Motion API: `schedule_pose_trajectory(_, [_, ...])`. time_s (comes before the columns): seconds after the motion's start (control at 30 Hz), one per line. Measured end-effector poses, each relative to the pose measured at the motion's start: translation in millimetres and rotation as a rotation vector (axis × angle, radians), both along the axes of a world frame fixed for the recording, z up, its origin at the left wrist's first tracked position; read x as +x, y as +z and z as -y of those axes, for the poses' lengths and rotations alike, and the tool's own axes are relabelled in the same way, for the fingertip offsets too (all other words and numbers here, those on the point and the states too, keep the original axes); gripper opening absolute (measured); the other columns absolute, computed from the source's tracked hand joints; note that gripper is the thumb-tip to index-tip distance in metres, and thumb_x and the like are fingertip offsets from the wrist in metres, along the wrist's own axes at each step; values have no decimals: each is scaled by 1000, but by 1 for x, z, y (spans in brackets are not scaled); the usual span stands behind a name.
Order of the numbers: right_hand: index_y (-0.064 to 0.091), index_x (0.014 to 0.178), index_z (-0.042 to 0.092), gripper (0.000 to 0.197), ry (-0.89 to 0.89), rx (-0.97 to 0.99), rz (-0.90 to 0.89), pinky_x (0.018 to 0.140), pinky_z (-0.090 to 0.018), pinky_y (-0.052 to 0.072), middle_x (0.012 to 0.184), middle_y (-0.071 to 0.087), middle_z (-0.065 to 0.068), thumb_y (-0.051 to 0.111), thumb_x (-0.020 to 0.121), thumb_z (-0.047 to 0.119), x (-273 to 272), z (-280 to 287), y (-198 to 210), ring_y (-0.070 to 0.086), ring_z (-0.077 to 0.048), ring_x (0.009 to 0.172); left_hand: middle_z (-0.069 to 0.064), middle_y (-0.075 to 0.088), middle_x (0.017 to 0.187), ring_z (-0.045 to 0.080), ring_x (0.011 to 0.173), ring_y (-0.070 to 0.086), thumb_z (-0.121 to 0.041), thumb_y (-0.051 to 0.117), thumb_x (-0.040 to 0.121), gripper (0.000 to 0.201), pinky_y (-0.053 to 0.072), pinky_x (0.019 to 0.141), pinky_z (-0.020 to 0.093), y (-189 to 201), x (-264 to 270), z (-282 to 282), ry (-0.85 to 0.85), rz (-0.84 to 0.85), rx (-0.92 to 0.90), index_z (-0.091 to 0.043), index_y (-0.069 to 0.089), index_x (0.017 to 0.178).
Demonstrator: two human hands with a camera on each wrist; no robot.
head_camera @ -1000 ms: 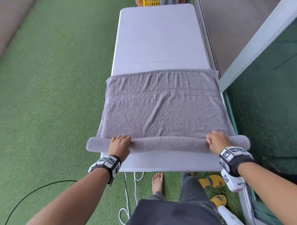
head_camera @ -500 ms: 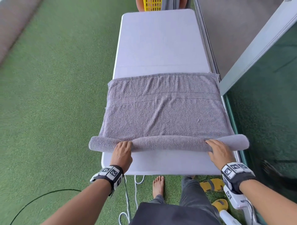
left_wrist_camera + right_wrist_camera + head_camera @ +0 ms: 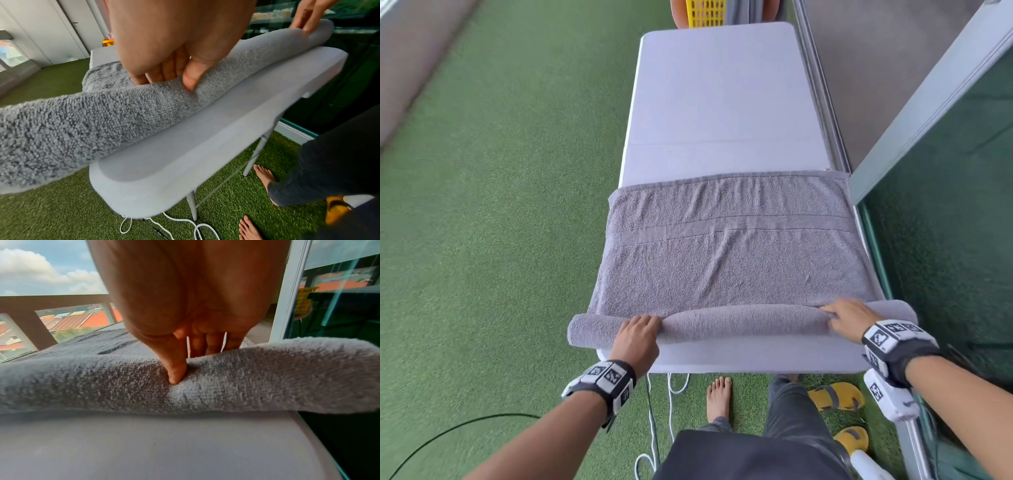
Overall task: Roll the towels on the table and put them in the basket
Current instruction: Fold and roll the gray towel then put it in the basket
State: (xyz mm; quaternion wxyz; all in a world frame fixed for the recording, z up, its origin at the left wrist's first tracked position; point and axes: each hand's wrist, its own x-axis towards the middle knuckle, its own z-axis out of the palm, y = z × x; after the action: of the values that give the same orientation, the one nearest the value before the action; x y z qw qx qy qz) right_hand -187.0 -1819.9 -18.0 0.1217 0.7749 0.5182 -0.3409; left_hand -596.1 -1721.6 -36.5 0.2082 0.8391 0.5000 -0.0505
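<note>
A grey towel point(image 3: 729, 253) lies across the near end of the white table point(image 3: 722, 102), its near edge wound into a roll point(image 3: 743, 323) that overhangs both table sides. My left hand point(image 3: 638, 334) grips the roll near its left end, thumb on the near side and fingers over the top point(image 3: 185, 76). My right hand point(image 3: 846, 317) grips the roll near its right end in the same way point(image 3: 180, 366). The far part of the towel lies flat. A yellow basket point(image 3: 707, 13) shows beyond the table's far end.
Green artificial grass point(image 3: 500, 205) surrounds the table on the left. A glass door with a metal frame point(image 3: 928, 102) runs close along the right. White cables point(image 3: 671, 387), my bare foot point(image 3: 719, 397) and yellow sandals point(image 3: 835, 395) lie under the near edge.
The roll has advanced a little away from me along the table, taking up more of the flat towel. Both hands have stayed on the roll.
</note>
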Motion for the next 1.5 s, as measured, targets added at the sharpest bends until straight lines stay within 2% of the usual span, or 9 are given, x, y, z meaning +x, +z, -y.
schedule_pose_trajectory(0.3, [48, 68, 19, 27, 1, 278, 182, 66, -30, 32, 71, 45, 6, 60, 77, -4, -10, -13, -5, 52, -22, 79, -2, 52, 89, 16, 83, 43, 5, 54, 76, 26, 42, 83, 35, 4, 23, -23, 111, -22, 91, -17, 52, 89])
schedule_pose_trajectory(0.43, [47, 76, 21, 31, 58, 420, 157, 65, -30, 35, 77, 47, 4, 60, 76, -7, -17, 1, -13, 49, -21, 74, 4, 56, 89, 19, 80, 49, 6, 47, 75, 25, 49, 80, 38, -1, 25, -8, 108, -39, 139, -11, 54, 92])
schedule_pose_trajectory(0.53, [61, 98, 18, 12, 55, 524, 129, 82, -38, 47, 101, 62, -1, 61, 87, 14, -14, 17, -14, 58, -24, 95, 5, 57, 92, 19, 80, 49, 4, 41, 69, 34, 52, 75, 36, 3, 21, 7, 96, 6, 109, -10, 52, 97])
schedule_pose_trajectory(0.67, [59, 124, 13, 54, 170, 438, 136, 98, -39, 44, 123, 60, -1, 77, 76, 31, -7, 37, -17, 56, -21, 113, 13, 68, 103, 28, 94, 64, 18, 64, 54, 59, 53, 87, 39, 2, 12, 6, 9, 16, 148, -3, 60, 108])
schedule_pose_trajectory(0.83, [67, 111, 13, 51, 93, 461, 191, 91, -39, 47, 110, 67, -2, 82, 62, 9, -14, 20, -13, 61, -23, 100, 6, 65, 86, 23, 80, 56, 17, 54, 63, 37, 54, 77, 37, 10, 24, -14, 22, -13, 67, -8, 61, 90])
schedule_pose_trajectory(1.03, [63, 124, 22, 41, 141, 353, 179, 98, -33, 40, 120, 64, 6, 62, 83, 18, -3, 17, -5, 55, -15, 110, 1, 61, 82, 18, 76, 54, 11, 50, 66, 32, 52, 77, 33, 10, 18, 2, 14, 17, 74, -11, 60, 87])
schedule_pose_trajectory(1.2, [53, 134, 24, 41, 159, 218, 137, 105, -31, 36, 128, 56, 8, 48, 93, 21, -1, 24, -3, 49, -10, 118, -1, 63, 84, 14, 75, 53, -5, 25, 75, 40, 51, 77, 31, 6, 8, 14, -4, 17, 20, -14, 60, 89])
schedule_pose_trajectory(1.4, [55, 130, 31, 38, 90, 127, 183, 102, -34, 36, 123, 60, 4, 50, 94, 22, -4, -10, 2, 55, -16, 113, 4, 59, 108, 14, 93, 47, 6, 39, 87, 32, 42, 91, 24, 13, 27, -20, 58, -18, -34, -8, 57, 109])
schedule_pose_trajectory(1.5, [60, 107, 35, 24, -8, 211, 199, 95, -36, 38, 107, 62, 7, 60, 88, 20, -6, -20, 2, 57, -18, 104, 3, 51, 111, 17, 100, 44, 7, 45, 82, 35, 39, 92, 27, 17, 38, -35, 82, -62, 23, -10, 51, 112])
